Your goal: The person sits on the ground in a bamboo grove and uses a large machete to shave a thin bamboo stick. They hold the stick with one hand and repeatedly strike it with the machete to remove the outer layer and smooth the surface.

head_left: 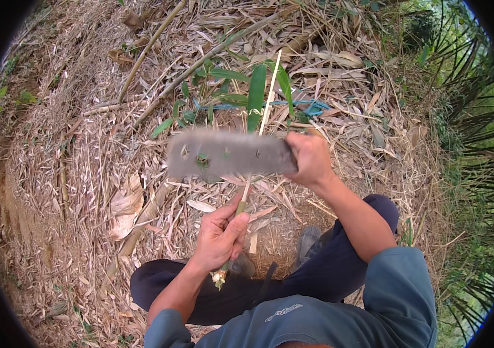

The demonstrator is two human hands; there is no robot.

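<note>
My left hand (222, 235) is closed around the lower part of a thin bamboo stick (269, 95). The stick runs away from me, pale and stripped along its far length, with a green section and a ragged end below my fist. In my right hand (309, 159) is the handle of a cleaver (229, 155), mostly hidden by the fingers. Its broad, blurred grey blade has several holes and lies crosswise over the middle of the stick. Whether the blade touches the stick, I cannot tell.
Dry leaves and shavings (160, 133) litter the ground. Beyond the stick lie green leaves (257, 93), blue plastic strip (316, 108) and a long pole (195, 66). A dry brown sheath (127, 207) lies at left. My bent legs (328, 264) are close below; plants (476, 133) grow at right.
</note>
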